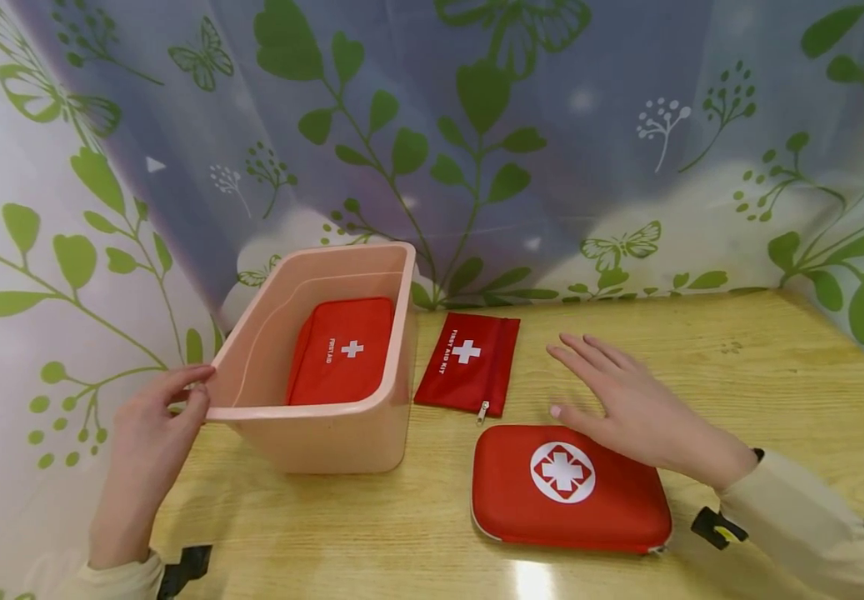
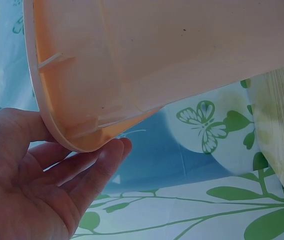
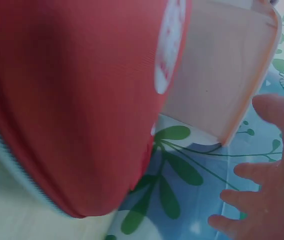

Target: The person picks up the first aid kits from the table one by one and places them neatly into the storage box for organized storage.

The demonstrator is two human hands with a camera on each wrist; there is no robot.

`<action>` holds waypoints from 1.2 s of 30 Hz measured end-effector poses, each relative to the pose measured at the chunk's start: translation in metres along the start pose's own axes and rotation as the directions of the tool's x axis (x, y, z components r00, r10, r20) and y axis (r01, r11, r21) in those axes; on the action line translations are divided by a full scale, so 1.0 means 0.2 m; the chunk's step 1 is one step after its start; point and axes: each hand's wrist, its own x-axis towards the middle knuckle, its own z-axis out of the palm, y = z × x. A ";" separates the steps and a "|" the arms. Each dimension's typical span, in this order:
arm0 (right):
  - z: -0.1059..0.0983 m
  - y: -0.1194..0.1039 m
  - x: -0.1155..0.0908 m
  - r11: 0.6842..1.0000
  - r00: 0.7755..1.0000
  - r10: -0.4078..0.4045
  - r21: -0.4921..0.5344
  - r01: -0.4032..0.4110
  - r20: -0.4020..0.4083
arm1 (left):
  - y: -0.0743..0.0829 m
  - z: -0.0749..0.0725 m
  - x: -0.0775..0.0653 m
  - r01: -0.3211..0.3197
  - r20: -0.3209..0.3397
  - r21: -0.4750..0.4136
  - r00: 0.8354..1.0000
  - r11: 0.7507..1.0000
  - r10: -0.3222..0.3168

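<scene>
At its near left corner, my left hand (image 1: 157, 446) pinches the rim of a pink plastic bin (image 1: 334, 442); the left wrist view shows thumb and fingers around that rim (image 2: 77, 145). Inside the bin lies a red first aid pouch (image 1: 312, 367) with a white cross. My right hand (image 1: 637, 408) is spread, holding nothing, over the far right part of a red zippered hard case (image 1: 499, 492) with a round white cross emblem. Beyond this case, a flat red first aid kit pouch (image 1: 461, 383) lies beside the bin, its zipper pull towards me.
All of this stands on a light wood-grain table (image 1: 312, 533). A patterned curtain (image 1: 417, 150) with leaves and butterflies hangs close behind the bin and along the left side. Dark straps (image 1: 716, 527) show at both sleeves.
</scene>
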 end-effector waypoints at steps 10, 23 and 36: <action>0.08 0.03 -0.09 1.000 0.991 -0.020 0.024 0.017 0.129 | 0.00 0.00 0.00 0.007 0.001 0.003 1.000 1.000 -0.007; 0.15 0.06 -0.08 0.974 0.937 0.132 0.135 -0.184 0.324 | 0.00 0.00 0.00 0.014 -0.007 0.008 1.000 1.000 -0.014; 0.16 0.11 -0.08 0.962 0.930 0.086 0.213 -0.171 0.357 | -0.01 0.01 0.00 0.003 -0.021 0.004 1.000 1.000 -0.003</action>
